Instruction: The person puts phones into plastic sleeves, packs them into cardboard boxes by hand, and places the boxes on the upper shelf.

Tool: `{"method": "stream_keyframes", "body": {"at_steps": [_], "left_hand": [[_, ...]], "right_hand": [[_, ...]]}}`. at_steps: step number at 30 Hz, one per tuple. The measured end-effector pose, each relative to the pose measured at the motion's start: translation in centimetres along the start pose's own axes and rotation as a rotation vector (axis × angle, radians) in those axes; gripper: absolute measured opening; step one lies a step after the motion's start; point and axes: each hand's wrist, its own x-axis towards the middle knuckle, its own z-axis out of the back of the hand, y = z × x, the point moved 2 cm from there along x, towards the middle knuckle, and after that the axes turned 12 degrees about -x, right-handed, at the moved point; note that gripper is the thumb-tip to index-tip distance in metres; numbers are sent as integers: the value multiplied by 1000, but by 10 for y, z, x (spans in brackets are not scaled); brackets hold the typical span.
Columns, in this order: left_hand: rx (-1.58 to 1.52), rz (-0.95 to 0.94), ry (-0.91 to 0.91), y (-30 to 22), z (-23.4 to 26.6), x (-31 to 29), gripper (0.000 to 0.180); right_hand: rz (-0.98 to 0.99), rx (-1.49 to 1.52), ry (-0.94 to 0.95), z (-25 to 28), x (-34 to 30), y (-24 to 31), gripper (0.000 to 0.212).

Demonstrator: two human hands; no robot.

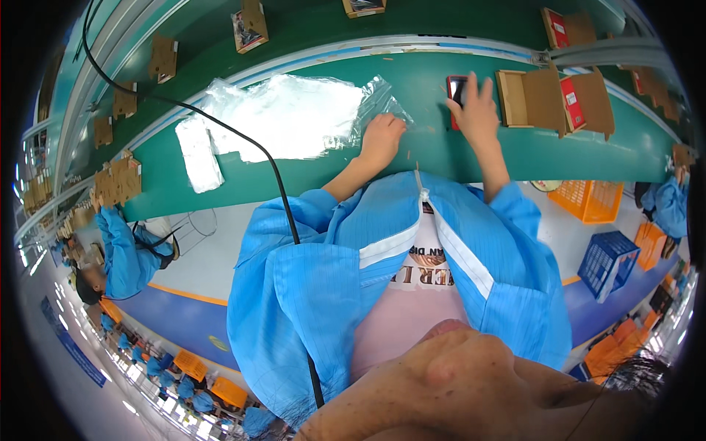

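Observation:
A pile of clear plastic bags point(294, 117) is spread over the green table, left of centre. My left hand point(382, 140) rests at its right end, with the fingers curled down on the edge of a loose transparent bag point(379, 94). To the right lies a flat rectangular device point(456, 88) with a dark face and red edges. My right hand point(478, 114) is over its right side, fingers spread, partly covering it; whether they touch it I cannot tell. Just right of that hand stands an opened brown cardboard box point(518, 99).
Another opened box with a red item point(572, 103) is at the right. A folded plastic bag point(198, 156) lies near the front edge. Small boxes point(250, 28) sit on the belt behind a metal rail. A black cable point(254, 140) hangs across the view. Crates point(609, 264) stand on the floor.

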Motion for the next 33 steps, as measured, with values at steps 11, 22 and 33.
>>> {"method": "stream_keyframes", "body": {"at_steps": [11, 22, 33], "left_hand": [[-238, 285, -34, 10, -3, -1, 15], [120, 116, 65, -10, -13, 1, 15], [-171, 324, -185, -6, 3, 8, 7]], "right_hand": [[-305, 1211, 342, 8, -5, -30, 44], [-295, 1526, 211, -13, -92, -16, 28], [370, 459, -206, 0, -108, -2, 21]]}}
